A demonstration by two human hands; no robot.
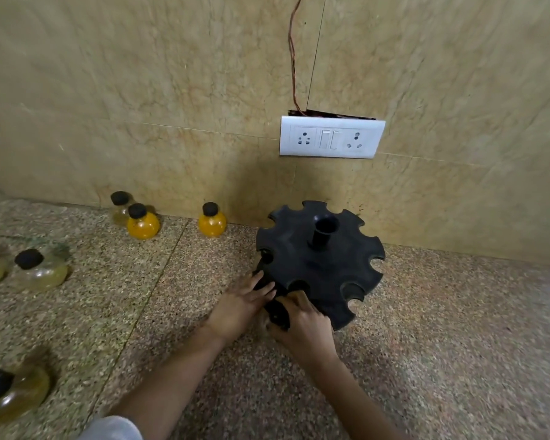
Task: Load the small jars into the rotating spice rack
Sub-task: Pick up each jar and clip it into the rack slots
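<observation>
Head view: black notched round plastic spice rack (318,265) stands on the speckled granite counter (458,312) near the wall. Left hand (238,308): fingers straight, close together, against the rack's front-left edge. Right hand (305,328): fingers curled round a black-capped small jar (278,314) at the front notch.

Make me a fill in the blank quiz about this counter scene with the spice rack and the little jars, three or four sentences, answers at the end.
1. The spice rack and the jar caps are all ___ in colour.
2. The number of bright orange jars standing by the wall is ___.
3. The socket plate above the rack is ___.
4. The loose jars all sit on the rack's ___ side.

Missing words: black; two; white; left.
</observation>
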